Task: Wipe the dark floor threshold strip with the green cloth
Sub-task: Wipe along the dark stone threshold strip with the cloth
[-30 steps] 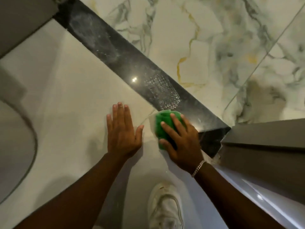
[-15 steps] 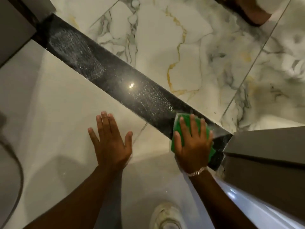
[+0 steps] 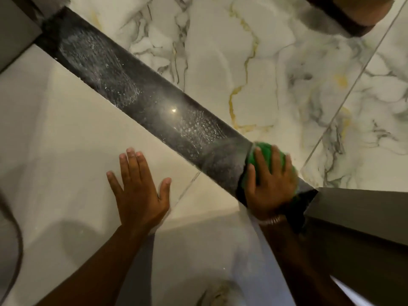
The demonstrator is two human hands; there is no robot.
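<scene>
A dark threshold strip (image 3: 154, 102) runs diagonally from the upper left to the lower right, between a plain cream tile and a marble-veined tile. Whitish dusty smears mark it near the upper left and near the middle. My right hand (image 3: 270, 184) presses the green cloth (image 3: 262, 151) flat onto the strip's lower right end, next to a door frame. Most of the cloth is hidden under my fingers. My left hand (image 3: 138, 186) lies flat on the cream tile beside the strip, fingers spread, holding nothing.
A dark grey door frame (image 3: 357, 215) stands at the right, touching the strip's end. Another grey frame (image 3: 15, 25) sits at the upper left end. Marble floor (image 3: 276, 74) lies beyond the strip. A curved white fixture edge (image 3: 11, 250) shows at the lower left.
My right hand slid the green cloth from the cream tile up onto the strip and toward its right end. My left hand stayed flat on the tile.
</scene>
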